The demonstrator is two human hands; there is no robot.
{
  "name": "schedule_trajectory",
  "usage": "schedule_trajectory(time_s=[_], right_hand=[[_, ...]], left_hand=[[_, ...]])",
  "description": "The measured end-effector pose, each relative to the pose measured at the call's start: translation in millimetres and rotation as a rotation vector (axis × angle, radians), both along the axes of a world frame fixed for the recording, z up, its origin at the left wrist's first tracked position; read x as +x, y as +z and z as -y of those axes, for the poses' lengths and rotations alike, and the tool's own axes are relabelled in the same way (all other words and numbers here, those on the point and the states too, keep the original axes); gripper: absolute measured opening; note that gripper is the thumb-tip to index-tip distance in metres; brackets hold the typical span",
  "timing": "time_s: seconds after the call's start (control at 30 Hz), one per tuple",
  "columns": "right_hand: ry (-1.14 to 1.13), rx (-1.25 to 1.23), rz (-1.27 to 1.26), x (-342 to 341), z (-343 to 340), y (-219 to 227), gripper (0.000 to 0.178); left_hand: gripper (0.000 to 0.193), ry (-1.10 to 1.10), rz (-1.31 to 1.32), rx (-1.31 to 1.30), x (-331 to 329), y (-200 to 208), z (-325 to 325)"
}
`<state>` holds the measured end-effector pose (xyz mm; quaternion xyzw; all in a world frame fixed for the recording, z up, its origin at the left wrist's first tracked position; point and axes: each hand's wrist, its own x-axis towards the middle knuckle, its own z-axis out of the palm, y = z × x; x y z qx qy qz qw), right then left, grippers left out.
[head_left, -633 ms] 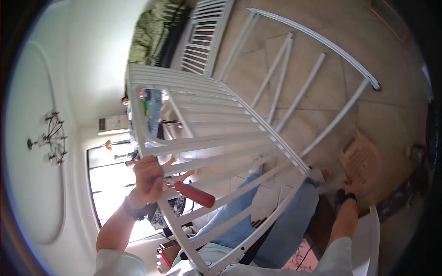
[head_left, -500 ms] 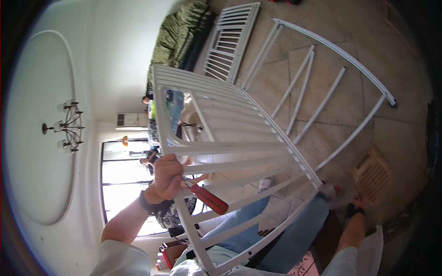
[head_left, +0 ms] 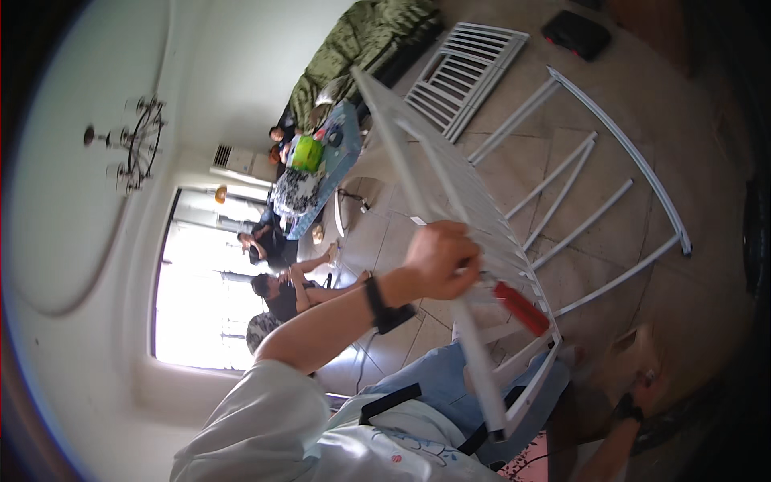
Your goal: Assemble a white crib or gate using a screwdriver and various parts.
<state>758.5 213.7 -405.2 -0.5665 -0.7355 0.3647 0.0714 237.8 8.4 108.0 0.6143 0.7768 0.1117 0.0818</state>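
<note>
My left hand (head_left: 442, 261) is closed round the top rail of a white slatted panel (head_left: 482, 210), which looks like a crib or playpen side. In the same fist is a screwdriver (head_left: 520, 308) with a red handle, its shaft partly hidden by the fingers. The panel is tilted and seen nearly edge-on, its near end by my legs. Low on the right, my right hand (head_left: 645, 391) is at a tan plastic stool (head_left: 630, 347). Blur and shade hide its fingers, so I cannot tell whether it grips anything.
White frame bars (head_left: 622, 145) lie on the tiled floor beyond the panel. Farther off are another slatted panel (head_left: 466, 76), a black case (head_left: 576, 34) and a green-covered sofa (head_left: 357, 56). People (head_left: 281, 297) sit near the bright window, by a blue-covered table (head_left: 341, 149).
My left hand has moved right with the panel and screwdriver, and the panel has turned more edge-on. The view has shifted, bringing the black case into sight. My right hand stays by the stool.
</note>
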Motion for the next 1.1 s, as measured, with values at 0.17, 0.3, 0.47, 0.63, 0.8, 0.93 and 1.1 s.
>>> schedule_trajectory(time_s=[0.17,0.3,0.47,0.63,0.8,0.93,1.1], right_hand=[[-0.028,0.124,-0.189,80.4,23.3,43.6,0.069],[0.108,0.457,-0.173,33.2,50.8,174.0,0.07],[-0.171,0.45,-0.376,-6.6,129.3,382.8,0.066],[-0.925,0.028,-1.047,-10.6,208.4,543.5,0.065],[-0.917,-0.126,-1.235,-96.6,329.9,697.7,0.073],[-0.826,-0.004,-1.017,-143.2,341.7,766.1,0.072],[-0.675,0.083,-0.877,-274.6,399.7,820.5,0.072]], left_hand=[[0.018,0.039,0.103,0.133,9.1,-3.4,-1.9],[0.025,-0.033,0.077,0.14,1.7,8.8,14.5],[0.037,0.039,0.126,0.078,-17.8,30.7,52.7],[0.042,0.066,0.219,0.201,-59.9,20.9,84.4],[0.026,0.063,0.463,0.535,-104.0,28.3,159.2],[0.021,0.239,0.518,0.552,-154.4,37.7,246.2],[0.022,0.516,0.497,0.571,-242.7,44.7,348.1]])
